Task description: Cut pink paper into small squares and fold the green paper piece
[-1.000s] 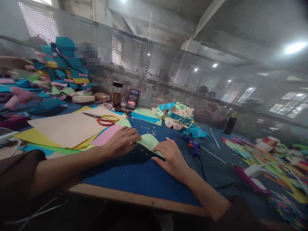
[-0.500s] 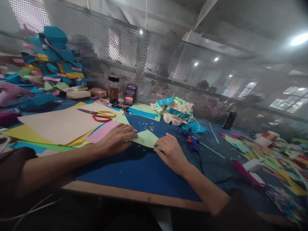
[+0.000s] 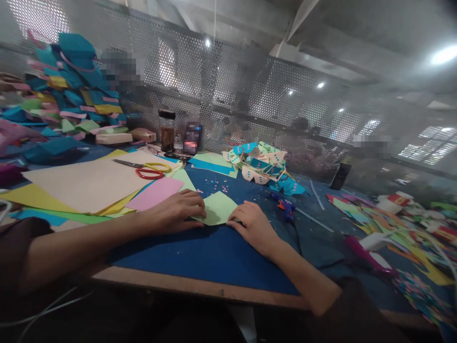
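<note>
A small pale green sheet of paper (image 3: 218, 208) lies on the blue tabletop (image 3: 200, 255) between my hands, one corner pointing away from me. My left hand (image 3: 185, 208) grips its left edge, thumb below and curled fingers above. At its right edge, my right hand (image 3: 252, 221) pinches the paper between thumb and bent fingers. Beyond it are tiny pink and blue paper bits (image 3: 219, 185). To the left, a pink sheet (image 3: 157, 193) and a pale green sheet (image 3: 183, 179) lie close to my left hand.
Scissors (image 3: 150, 170) rest on stacked large paper sheets (image 3: 78, 183) at left. A blue glue gun (image 3: 285, 207) lies right of my right hand. Behind are dotted folded paper pieces (image 3: 260, 164), a lidded jar (image 3: 167, 131) and a phone (image 3: 193, 138). Coloured scraps (image 3: 403, 228) cover the right side.
The green paper has come down flatter toward the table, its near edge now lower. My left hand has shifted slightly right and down; my right hand stays nearly in place.
</note>
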`<state>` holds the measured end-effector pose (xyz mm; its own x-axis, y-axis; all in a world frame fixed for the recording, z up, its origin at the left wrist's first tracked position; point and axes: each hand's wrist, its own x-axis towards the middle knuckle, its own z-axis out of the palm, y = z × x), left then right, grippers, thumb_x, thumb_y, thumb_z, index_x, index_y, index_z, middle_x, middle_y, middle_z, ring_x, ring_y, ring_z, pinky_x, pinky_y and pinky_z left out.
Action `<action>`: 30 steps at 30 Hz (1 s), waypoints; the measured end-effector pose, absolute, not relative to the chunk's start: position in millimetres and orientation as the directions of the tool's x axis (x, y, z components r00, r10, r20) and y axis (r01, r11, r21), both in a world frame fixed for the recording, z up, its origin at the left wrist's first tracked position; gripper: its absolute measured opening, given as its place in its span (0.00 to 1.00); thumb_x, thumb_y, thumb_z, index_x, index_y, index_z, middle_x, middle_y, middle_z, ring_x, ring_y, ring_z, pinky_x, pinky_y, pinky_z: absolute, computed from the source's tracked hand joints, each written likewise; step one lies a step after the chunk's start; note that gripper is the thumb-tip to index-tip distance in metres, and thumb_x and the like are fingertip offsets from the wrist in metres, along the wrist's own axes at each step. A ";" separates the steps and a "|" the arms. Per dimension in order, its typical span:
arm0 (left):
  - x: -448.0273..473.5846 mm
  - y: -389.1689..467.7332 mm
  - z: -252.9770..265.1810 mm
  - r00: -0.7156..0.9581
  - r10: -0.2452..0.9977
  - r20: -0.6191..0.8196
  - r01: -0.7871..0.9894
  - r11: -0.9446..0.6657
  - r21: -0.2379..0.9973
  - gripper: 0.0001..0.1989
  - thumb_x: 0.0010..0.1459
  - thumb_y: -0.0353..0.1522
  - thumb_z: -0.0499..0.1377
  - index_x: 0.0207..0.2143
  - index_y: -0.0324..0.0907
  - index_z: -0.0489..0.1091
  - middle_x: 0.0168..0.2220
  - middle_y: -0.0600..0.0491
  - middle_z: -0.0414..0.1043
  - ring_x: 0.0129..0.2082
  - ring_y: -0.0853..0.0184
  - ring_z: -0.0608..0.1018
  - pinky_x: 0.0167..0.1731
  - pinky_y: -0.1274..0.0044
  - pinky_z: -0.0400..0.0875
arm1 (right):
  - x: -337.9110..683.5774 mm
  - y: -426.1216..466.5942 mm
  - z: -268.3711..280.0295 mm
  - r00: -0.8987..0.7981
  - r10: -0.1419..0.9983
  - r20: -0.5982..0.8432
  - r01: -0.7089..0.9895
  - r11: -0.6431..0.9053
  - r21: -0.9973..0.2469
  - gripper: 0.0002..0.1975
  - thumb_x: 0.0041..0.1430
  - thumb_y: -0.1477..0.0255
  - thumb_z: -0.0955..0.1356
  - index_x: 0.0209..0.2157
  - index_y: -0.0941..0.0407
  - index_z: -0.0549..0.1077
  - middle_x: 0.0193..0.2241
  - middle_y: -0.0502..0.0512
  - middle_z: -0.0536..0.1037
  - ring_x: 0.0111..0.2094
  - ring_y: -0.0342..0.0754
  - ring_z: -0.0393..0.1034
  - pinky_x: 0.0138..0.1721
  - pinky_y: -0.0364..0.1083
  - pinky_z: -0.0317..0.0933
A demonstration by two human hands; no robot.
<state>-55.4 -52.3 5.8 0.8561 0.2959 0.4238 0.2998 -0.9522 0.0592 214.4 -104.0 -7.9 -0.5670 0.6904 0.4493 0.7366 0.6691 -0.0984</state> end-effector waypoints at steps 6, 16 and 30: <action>-55.9 -51.4 3.2 0.844 0.316 0.433 0.289 -0.949 0.130 0.06 0.64 0.34 0.58 0.36 0.46 0.75 0.35 0.53 0.76 0.40 0.64 0.75 0.43 0.72 0.66 | 213.3 -104.5 -5.8 -0.515 0.731 0.447 0.746 0.639 -0.185 0.05 0.61 0.70 0.71 0.31 0.55 0.74 0.31 0.50 0.78 0.38 0.47 0.71 0.43 0.48 0.58; -53.5 -54.4 0.0 0.823 0.388 0.414 0.343 -0.922 0.182 0.07 0.63 0.36 0.59 0.34 0.44 0.74 0.36 0.52 0.75 0.39 0.64 0.75 0.42 0.72 0.66 | 213.0 -104.9 -7.1 -0.464 0.781 0.419 0.766 0.591 -0.252 0.06 0.62 0.69 0.70 0.31 0.55 0.73 0.32 0.50 0.77 0.38 0.48 0.70 0.41 0.47 0.57; -46.8 -56.5 -2.3 0.777 0.514 0.364 0.406 -0.851 0.334 0.09 0.63 0.35 0.58 0.30 0.41 0.72 0.33 0.51 0.71 0.37 0.64 0.74 0.37 0.75 0.68 | 214.6 -100.5 -9.5 -0.432 0.828 0.358 0.759 0.548 -0.352 0.07 0.60 0.68 0.72 0.30 0.54 0.74 0.32 0.51 0.74 0.39 0.48 0.67 0.41 0.46 0.56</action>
